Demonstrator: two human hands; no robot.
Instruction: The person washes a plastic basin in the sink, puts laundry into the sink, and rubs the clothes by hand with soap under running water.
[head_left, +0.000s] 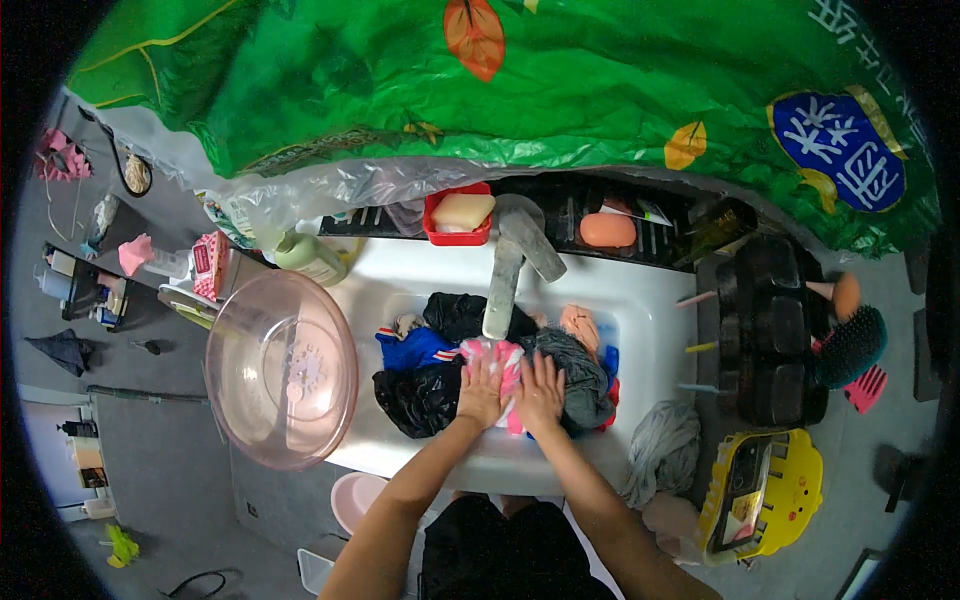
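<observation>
A white sink basin (660, 300) lies before me with a heap of wet clothes in it. My left hand (482, 390) rests flat on a pink and white cloth (512, 420), fingers spread. On the cloth's other side my right hand (541, 391) also lies with fingers apart, at the edge of a dark grey garment (574, 367). Black clothing (420, 394) and a blue garment with striped trim (411, 349) are left of my hands. A peach cloth (581, 326) shows at the back right. Above the heap extends the grey faucet (501, 292); whether water runs is hard to tell.
A translucent pink plastic basin (247, 375) stands over the sink's left side. Behind are a red soap box (457, 236), an orange soap bar (607, 229) and a hanging green plastic sheet (525, 97). At right are a black organizer (765, 330), a grey cloth (664, 446) and a yellow basket (795, 495).
</observation>
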